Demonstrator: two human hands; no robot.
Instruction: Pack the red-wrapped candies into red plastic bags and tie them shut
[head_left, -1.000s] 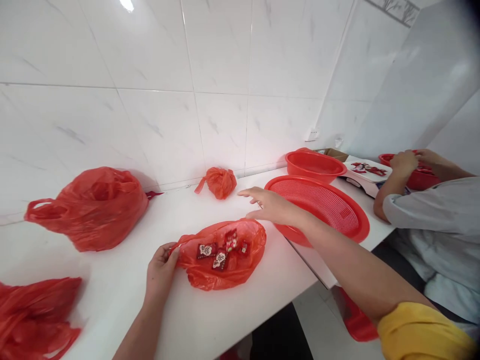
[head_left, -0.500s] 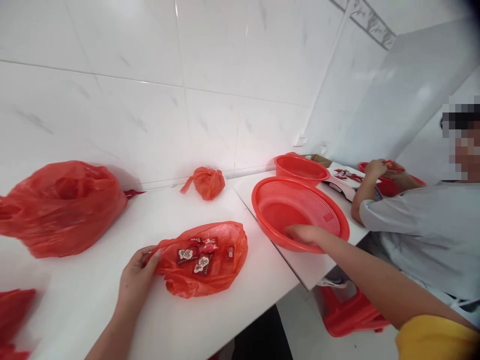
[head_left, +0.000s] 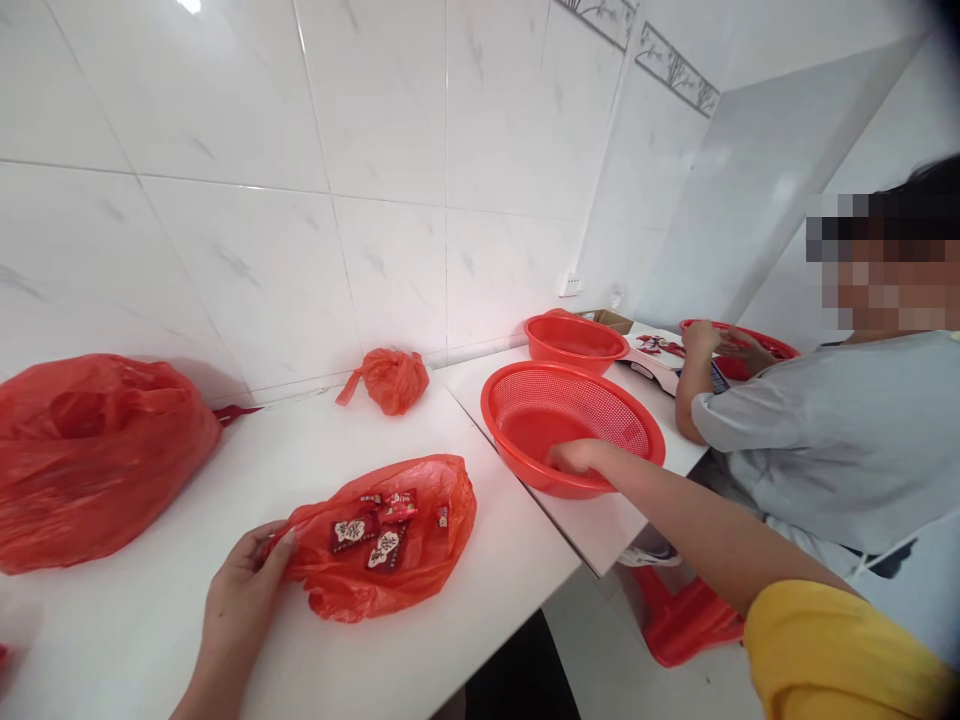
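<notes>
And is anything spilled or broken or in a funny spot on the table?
Nothing looks spilled or broken: the little packets sit in the open red bag the left hand holds. One odd bit: a dark red scrap pokes out beside the big red bag, near the wall. I can't tell what it is.

Packets [head_left: 386, 547] in bag [head_left: 424, 548], basket [head_left: 574, 395] right

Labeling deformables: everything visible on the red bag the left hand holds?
The red bag is open, thin, crinkled, translucent-looking plastic, lying on the white table. Its left end is gathered where the left hand pinches it; its right end is rounded, unheld. Small dark-red and bright-red packets lie inside.
</notes>
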